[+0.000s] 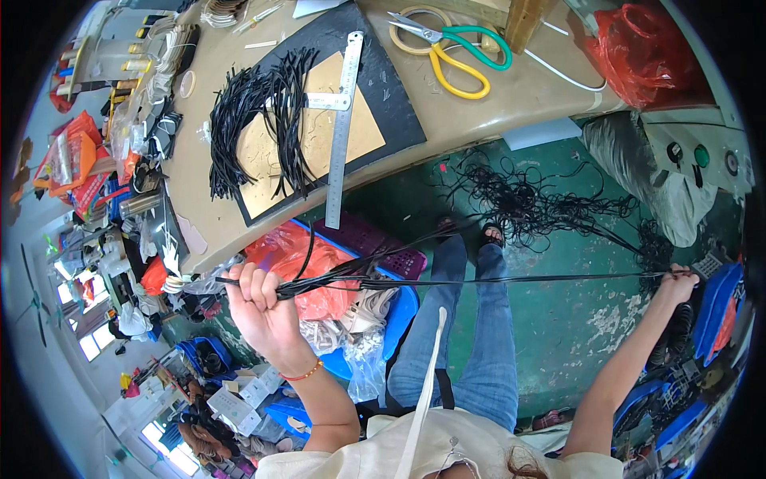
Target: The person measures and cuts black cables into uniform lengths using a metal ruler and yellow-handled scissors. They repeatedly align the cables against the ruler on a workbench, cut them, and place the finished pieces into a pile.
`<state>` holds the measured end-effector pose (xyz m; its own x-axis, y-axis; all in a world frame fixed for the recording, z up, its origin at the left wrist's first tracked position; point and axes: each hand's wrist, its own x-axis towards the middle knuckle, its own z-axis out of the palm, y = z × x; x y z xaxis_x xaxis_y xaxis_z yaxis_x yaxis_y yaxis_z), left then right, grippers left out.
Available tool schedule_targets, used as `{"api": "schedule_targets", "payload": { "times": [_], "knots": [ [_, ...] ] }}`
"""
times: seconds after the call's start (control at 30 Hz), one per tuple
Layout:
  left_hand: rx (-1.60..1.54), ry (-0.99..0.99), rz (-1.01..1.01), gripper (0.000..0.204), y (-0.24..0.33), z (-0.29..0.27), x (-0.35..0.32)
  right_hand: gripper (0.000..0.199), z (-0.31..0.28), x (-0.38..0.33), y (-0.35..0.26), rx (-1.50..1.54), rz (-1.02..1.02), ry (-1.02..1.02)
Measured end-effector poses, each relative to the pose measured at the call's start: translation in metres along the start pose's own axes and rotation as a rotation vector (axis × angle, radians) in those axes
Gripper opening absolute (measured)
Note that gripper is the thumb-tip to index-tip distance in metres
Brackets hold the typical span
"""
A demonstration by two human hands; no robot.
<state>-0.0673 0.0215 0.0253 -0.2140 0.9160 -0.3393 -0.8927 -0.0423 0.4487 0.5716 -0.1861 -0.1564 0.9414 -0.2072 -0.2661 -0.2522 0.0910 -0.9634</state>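
My left hand (262, 299) is closed round a bundle of thin black cords (479, 281), whose short ends poke out past the fist. The cords run nearly taut across my lap to my right hand (680, 281), which is closed on them at the far right. More black cord (527, 195) lies in a loose tangle on the green floor, and strands lead from it toward both hands. On the table, cut lengths of black cord (291, 120) lie over a tan sheet (363, 128) beside a metal square ruler (341, 148).
A black mat (403, 116) lies under the sheet on the brown table (471, 120). Scissors (459, 76) with green and yellow handles rest near a tape roll (401, 33). A red plastic bag (642, 56) sits at the right. Below the table stands a blue bin (405, 307) with bags.
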Motion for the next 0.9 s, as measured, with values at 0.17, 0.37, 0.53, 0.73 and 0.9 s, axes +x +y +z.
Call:
{"api": "schedule_targets", "payload": {
  "times": [0.17, 0.37, 0.53, 0.73, 0.9],
  "knots": [
    [0.005, -0.068, -0.051, 0.024, -0.01, 0.006, -0.003, 0.036, -0.005, -0.038, -0.007, -0.079, 0.092, -0.293],
    [0.07, -0.073, -0.222, 0.03, -0.048, 0.024, -0.02, 0.034, 0.022, -0.195, 0.004, 0.144, 0.823, -0.656],
    [0.179, -0.173, -0.412, 0.032, -0.054, 0.04, -0.036, 0.028, 0.029, -0.279, 0.025, 0.15, 0.971, -0.938],
    [0.303, -0.378, -0.534, 0.036, -0.048, 0.046, -0.051, 0.04, 0.058, -0.338, 0.06, -0.409, 0.654, -1.541],
    [0.266, -0.466, -0.55, 0.038, -0.045, 0.053, -0.061, 0.036, 0.057, -0.371, 0.118, -0.56, 0.009, -2.028]
  ]
}}
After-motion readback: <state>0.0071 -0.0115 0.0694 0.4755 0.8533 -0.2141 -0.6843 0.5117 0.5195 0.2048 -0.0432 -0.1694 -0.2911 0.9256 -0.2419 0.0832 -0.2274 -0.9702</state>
